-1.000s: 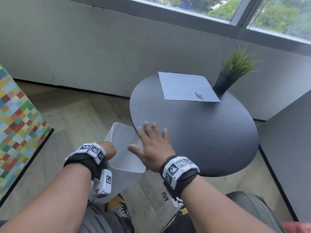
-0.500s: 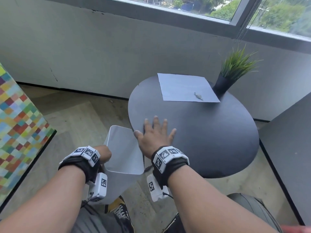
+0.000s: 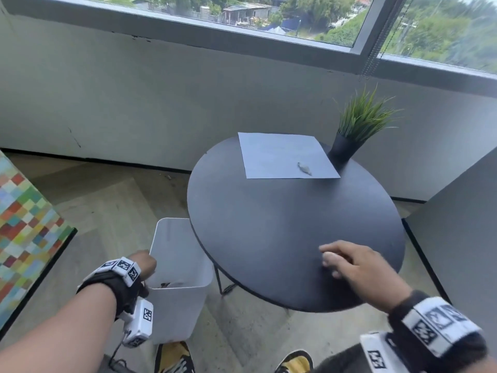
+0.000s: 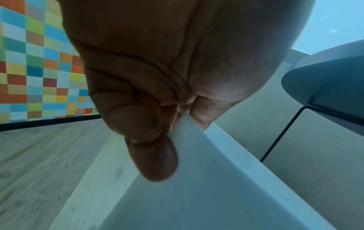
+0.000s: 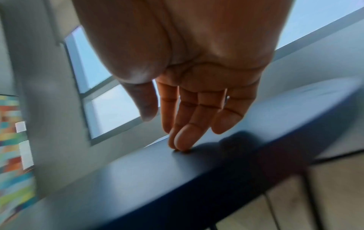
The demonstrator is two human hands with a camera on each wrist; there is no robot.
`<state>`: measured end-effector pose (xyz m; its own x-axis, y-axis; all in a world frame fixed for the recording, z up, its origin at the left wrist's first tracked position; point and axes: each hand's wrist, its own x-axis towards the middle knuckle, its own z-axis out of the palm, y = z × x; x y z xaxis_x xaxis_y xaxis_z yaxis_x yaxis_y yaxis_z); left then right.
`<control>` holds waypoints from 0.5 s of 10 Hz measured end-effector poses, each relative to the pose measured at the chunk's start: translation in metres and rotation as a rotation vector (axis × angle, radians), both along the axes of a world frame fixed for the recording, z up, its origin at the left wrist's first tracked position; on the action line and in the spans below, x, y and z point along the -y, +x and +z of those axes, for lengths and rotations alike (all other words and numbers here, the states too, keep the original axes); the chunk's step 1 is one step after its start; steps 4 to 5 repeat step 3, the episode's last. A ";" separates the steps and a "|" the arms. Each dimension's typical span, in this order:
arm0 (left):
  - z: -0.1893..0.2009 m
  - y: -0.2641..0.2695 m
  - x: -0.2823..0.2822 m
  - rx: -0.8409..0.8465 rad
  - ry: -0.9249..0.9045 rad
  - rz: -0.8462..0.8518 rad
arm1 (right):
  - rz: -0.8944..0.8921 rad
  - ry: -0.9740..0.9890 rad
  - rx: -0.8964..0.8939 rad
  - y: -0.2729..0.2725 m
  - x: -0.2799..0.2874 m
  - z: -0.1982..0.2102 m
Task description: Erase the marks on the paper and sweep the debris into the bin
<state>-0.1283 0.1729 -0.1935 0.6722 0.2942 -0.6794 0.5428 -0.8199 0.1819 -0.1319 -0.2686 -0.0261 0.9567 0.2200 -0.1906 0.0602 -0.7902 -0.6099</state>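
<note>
The left hand [image 3: 142, 262] pinched the near-left rim of the white bin [image 3: 180, 265], which stood on the floor just left of the round black table [image 3: 282, 224]. The right hand [image 3: 357, 267] lay with straight fingers [image 5: 185, 140] touching the table's near edge. The paper [image 3: 285, 156] lay at the table's far side, with a small grey clump of debris [image 3: 304, 168] on its near-right part.
</note>
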 end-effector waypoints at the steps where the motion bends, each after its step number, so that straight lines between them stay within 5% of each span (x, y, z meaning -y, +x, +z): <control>1: -0.002 0.020 -0.017 0.045 0.004 -0.006 | -0.129 0.086 -0.085 0.007 0.036 0.000; 5: -0.032 0.047 -0.042 0.134 0.016 0.009 | -0.137 0.171 -0.188 0.041 0.052 -0.015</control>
